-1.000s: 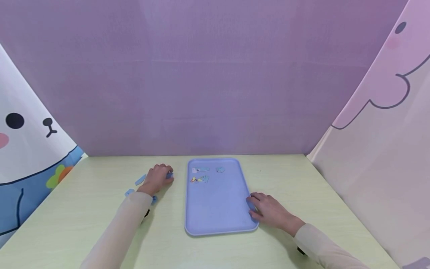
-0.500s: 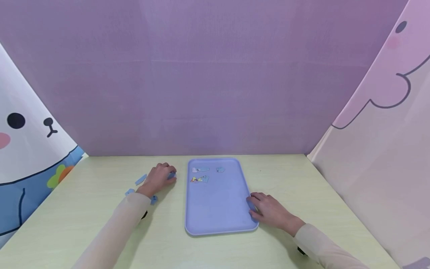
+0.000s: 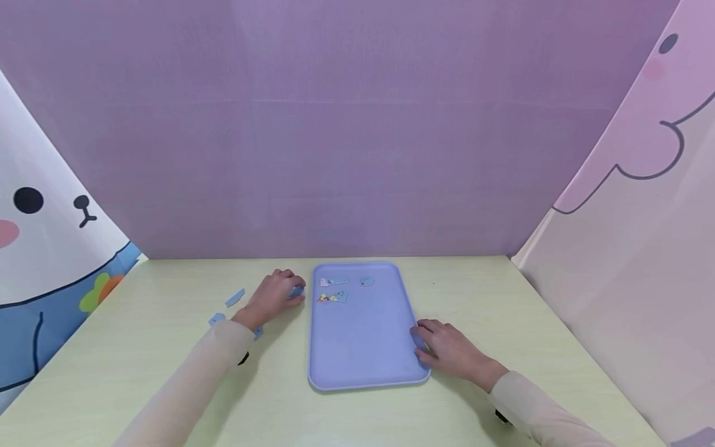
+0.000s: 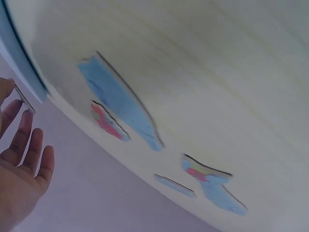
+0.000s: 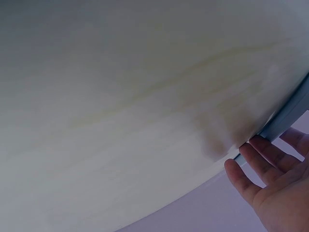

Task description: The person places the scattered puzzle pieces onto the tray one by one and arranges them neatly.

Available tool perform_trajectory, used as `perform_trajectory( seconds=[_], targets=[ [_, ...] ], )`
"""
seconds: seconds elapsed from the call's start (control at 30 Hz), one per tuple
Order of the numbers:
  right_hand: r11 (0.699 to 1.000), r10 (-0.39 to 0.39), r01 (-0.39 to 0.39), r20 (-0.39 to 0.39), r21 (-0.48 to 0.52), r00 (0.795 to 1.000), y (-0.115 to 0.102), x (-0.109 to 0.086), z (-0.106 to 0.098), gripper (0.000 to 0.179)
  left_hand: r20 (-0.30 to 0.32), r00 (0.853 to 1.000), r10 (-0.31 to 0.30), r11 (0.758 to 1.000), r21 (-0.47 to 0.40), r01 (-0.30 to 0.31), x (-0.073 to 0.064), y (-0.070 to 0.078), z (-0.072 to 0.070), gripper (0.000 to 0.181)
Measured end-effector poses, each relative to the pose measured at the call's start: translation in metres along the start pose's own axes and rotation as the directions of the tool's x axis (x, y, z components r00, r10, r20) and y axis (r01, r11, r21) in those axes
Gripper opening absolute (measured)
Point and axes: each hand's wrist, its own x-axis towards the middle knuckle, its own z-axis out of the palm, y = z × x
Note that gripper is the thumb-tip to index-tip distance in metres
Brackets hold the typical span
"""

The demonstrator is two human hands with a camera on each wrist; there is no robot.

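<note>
Between the thumb and fingers of my left hand is a flat blue puzzle piece. In the left wrist view this piece is seen edge-on, raised off the table. The hand is just left of a pale blue tray. Along the tray's right rim rests my right hand, its fingers reaching onto the edge. The right wrist view has those fingers nearly straight against the rim. Inside the tray, near the far end, lie a long piece, a small piece and a coloured joined-looking group.
Several loose puzzle pieces lie left of the tray, among them a narrow blue one, another blue one and one partly behind the left wrist. The pale wooden table ends at a purple backdrop.
My left hand has slid right, closer to the tray, carrying the puzzle piece. The right hand and the tray have stayed in place.
</note>
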Motion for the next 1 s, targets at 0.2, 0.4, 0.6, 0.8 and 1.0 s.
perform_trajectory(
  seconds=[0.2, 0.4, 0.6, 0.8, 1.0],
  targets=[
    [1.0, -0.01, 0.01, -0.012, -0.002, 1.0, 0.0, 0.0, 0.0, 0.041, 0.037, 0.999, 0.0, 1.0, 0.02, -0.001, 0.006, 0.014, 0.004, 0.024],
    [1.0, -0.019, 0.019, -0.021, -0.005, 1.0, 0.0, 0.0, -0.001, 0.04, 0.063, 0.998, 0.019, 1.0, 0.015, -0.02, 0.014, 0.03, 0.007, 0.024],
    [1.0, -0.02, 0.02, -0.024, -0.006, 1.0, 0.0, 0.0, -0.001, 0.04, 0.101, 0.995, 0.026, 0.999, 0.017, -0.028, 0.021, 0.046, 0.011, 0.023],
    [1.0, -0.01, 0.011, -0.008, 0.005, 1.0, 0.0, 0.0, -0.001, 0.041, 0.097, 0.993, 0.071, 0.997, 0.029, -0.074, 0.028, 0.061, 0.019, 0.023],
    [1.0, -0.003, 0.003, -0.002, -0.001, 1.0, 0.0, 0.0, -0.001, 0.041, 0.067, 0.989, 0.129, 0.992, 0.004, -0.13, 0.037, 0.074, 0.027, 0.021]
  ],
)
